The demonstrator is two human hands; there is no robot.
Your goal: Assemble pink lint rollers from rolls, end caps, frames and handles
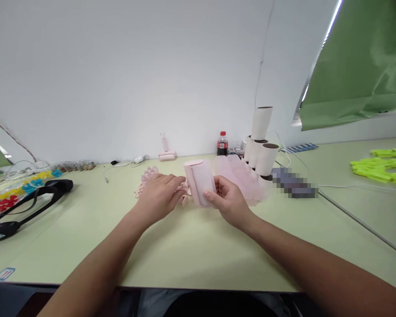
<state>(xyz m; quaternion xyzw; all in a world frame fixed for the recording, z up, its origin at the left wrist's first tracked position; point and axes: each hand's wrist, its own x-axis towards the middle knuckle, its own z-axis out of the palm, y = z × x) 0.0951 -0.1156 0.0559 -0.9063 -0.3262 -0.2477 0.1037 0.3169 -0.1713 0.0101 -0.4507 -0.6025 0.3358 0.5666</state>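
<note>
My right hand (232, 200) grips a translucent pink lint roller cover (199, 182), thumb on its front face and fingers behind. The cover is held tilted above the table. To its left, my left hand (160, 193) has its fingers bent and close together at small pink plastic parts (184, 187); what lies between the fingertips is mostly hidden. A pile of pink handle parts (147, 177) shows behind that hand. More translucent pink covers (239, 174) lie in a group behind my right hand.
White paper rolls (266, 158) stand stacked at the right, beside a cola bottle (222, 144). A pink lint roller (166, 155) rests against the wall. Black straps (29, 215) and colourful flower pieces (29, 185) lie left, yellow-green plastic parts (376, 169) far right. A cable (359, 220) crosses the table (185, 259).
</note>
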